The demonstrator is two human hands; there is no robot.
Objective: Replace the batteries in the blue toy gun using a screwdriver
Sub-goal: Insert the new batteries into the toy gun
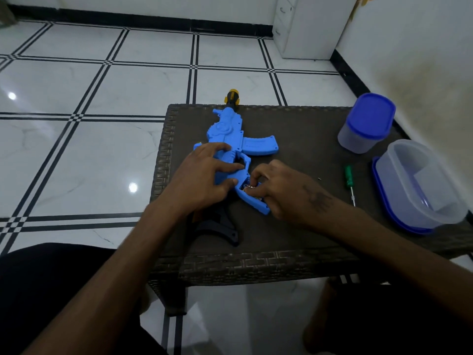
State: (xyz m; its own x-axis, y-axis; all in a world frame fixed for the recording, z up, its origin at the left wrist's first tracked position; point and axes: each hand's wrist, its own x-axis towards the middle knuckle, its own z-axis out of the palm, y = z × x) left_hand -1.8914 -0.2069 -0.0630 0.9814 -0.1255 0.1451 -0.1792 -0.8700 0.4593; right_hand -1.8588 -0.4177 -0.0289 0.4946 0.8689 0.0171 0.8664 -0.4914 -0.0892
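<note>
2 hands work on the blue toy gun point(225, 129), which lies flat on the brown table point(294, 226). My left hand point(202, 175) presses it with straight fingers. My right hand point(279, 188) pinches something small in the open grip. Farther right lies a green screwdriver point(348, 176).

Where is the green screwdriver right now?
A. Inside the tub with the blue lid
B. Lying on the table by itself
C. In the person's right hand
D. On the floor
B: the green screwdriver lies on the table, right of the right hand, with nothing touching it.
</note>
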